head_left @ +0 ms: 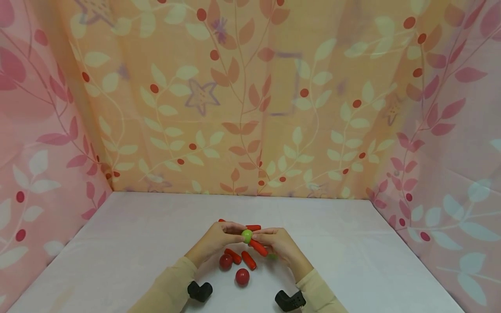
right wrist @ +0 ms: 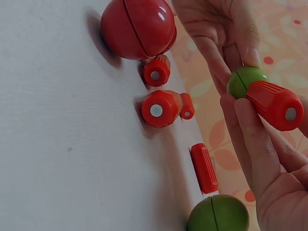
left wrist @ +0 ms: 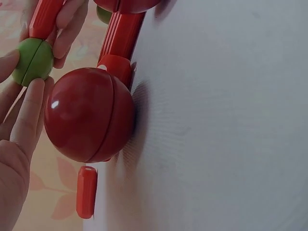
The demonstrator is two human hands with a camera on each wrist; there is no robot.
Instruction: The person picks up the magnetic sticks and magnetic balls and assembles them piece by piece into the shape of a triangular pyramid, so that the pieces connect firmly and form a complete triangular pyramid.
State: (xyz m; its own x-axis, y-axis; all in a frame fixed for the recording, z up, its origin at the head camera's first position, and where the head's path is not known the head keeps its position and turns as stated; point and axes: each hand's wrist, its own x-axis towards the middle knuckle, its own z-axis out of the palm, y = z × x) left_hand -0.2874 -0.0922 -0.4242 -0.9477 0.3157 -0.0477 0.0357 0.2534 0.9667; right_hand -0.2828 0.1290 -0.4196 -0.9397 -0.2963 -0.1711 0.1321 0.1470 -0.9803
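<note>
Both hands meet over the middle of the white table [head_left: 352, 252]. My left hand [head_left: 234, 231] pinches a green ball [head_left: 246, 236] between thumb and fingers [left wrist: 29, 108]. A red ribbed rod [head_left: 258, 247] sticks out of that ball, and my right hand [head_left: 261, 240] grips it; its fingers [right wrist: 250, 139] lie along rod [right wrist: 274, 103] and green ball [right wrist: 244, 81]. Below the hands lie two red balls [head_left: 225, 261] [head_left: 242, 276] and loose red rods [head_left: 248, 260].
A second green ball [right wrist: 219, 214] lies under my right palm. Another red rod [head_left: 253, 227] lies beyond the hands. Patterned cloth walls [head_left: 250, 108] close the table at the back, left and right. Black wrist mounts [head_left: 199, 290] [head_left: 290, 301] show near the front edge.
</note>
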